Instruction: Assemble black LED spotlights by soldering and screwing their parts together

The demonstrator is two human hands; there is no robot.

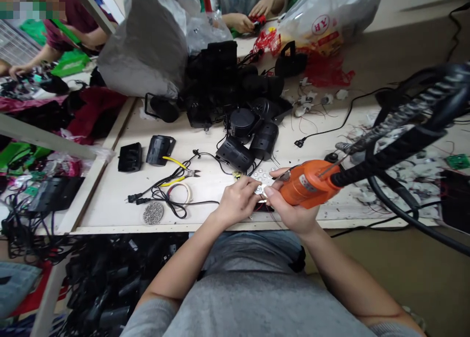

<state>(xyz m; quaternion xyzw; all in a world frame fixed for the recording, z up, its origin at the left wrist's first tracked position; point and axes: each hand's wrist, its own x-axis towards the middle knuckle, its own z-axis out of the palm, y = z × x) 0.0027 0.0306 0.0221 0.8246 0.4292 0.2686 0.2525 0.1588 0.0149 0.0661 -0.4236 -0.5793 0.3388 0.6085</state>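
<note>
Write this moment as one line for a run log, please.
left hand: holds round LED board | right hand: grips orange electric screwdriver, bit toward board | nearby: yellow-handled side cutters

My electric screwdriver: orange body, black cord sleeve with grey spiral ribbing. LED board: white, with rows of pale round spots. Pliers: yellow handles. Lamp housings: all black. Bench: cream, tan edge. Plastic bag: translucent white, red and yellow print. My shirt: plain grey.
</note>
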